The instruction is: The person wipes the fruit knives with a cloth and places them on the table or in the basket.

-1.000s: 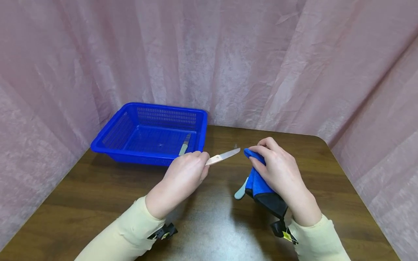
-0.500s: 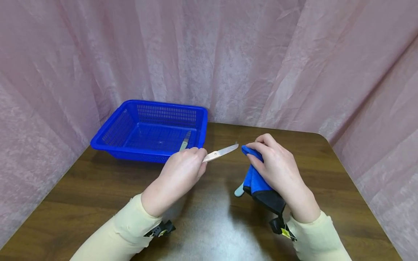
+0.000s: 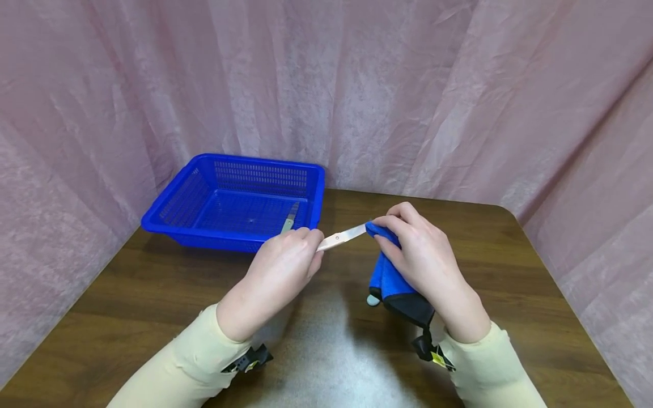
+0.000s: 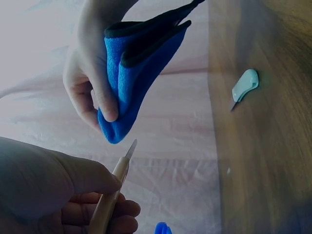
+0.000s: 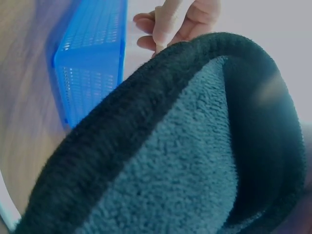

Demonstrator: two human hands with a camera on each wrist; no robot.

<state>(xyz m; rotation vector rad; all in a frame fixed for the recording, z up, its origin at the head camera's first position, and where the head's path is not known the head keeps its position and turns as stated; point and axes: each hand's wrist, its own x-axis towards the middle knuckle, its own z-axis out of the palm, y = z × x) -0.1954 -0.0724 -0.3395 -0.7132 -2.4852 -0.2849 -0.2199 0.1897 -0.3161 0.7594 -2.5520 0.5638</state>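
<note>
My left hand [image 3: 287,258] grips a small knife [image 3: 333,242] by its cream handle, the blade pointing right and slightly away. In the left wrist view, the thumb lies along the knife's handle [image 4: 108,202]. With thumb and fingers my right hand [image 3: 420,246] pinches a folded blue cloth [image 3: 390,277] with black edging. The folded tip of the cloth is right at the blade's tip in the head view. Cloth [image 5: 165,165] fills most of the right wrist view and hides the right fingers there.
A blue plastic basket [image 3: 234,241] stands at the back left, with a green-handled knife [image 3: 289,220] inside. Under the cloth, on the wooden table [image 3: 316,362], lies a mint-handled knife [image 4: 245,85]. Pink curtains [image 3: 326,85] hang behind the table.
My right hand has moved left with the cloth, bringing its folded tip up to the blade tip. The cloth now covers more of the mint handle. My left hand has barely moved.
</note>
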